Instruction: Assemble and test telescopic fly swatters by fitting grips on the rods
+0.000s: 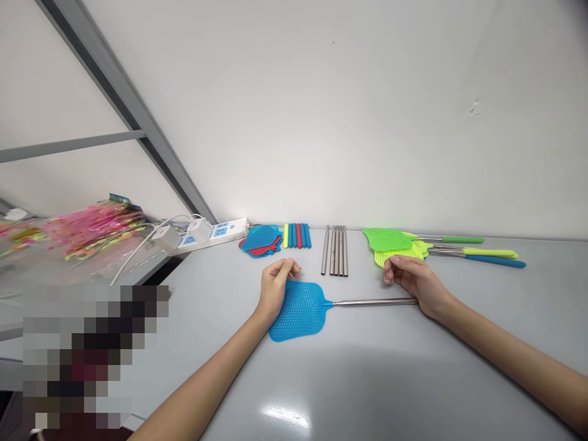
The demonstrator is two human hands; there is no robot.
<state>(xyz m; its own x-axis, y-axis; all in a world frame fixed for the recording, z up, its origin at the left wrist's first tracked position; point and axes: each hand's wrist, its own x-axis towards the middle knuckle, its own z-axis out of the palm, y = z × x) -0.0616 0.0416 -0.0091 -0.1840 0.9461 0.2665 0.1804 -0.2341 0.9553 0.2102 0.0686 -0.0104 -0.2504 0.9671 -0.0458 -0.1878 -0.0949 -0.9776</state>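
A long grey surface point(381, 373) fills the lower part of the view, and its far edge is set against a white wall point(321, 110). Its left edge runs diagonally from the far left corner toward the person. Near that corner a power strip point(215, 236) is placed with two white chargers point(182, 233) plugged in. Beyond the left edge, a heap of pink plastic items point(96, 226) is seen in transparent wrapping.

Along the far edge, four groups are laid in a row. Three assembled swatters point(441, 246) with green, yellow-green and blue handles are placed toward the right, then a set of metal rods point(335, 250) is lined up beside them. Coloured handle grips point(297, 236) and a stack of blue and red swatter heads point(260, 241) are placed further left.

A blue fly swatter point(301, 310) is lying flat in the middle, with its metal shaft point(374, 302) pointing right. A wide stretch of surface is left between it and the near edge.

The left hand point(275, 289) is resting on the top of the mesh head, and its fingers point(287, 267) are loosely curled. The right hand point(413, 283) is placed over the shaft end, with its fingers point(395, 267) curled just beside the swatters. Whether either hand has a firm grip cannot be told.
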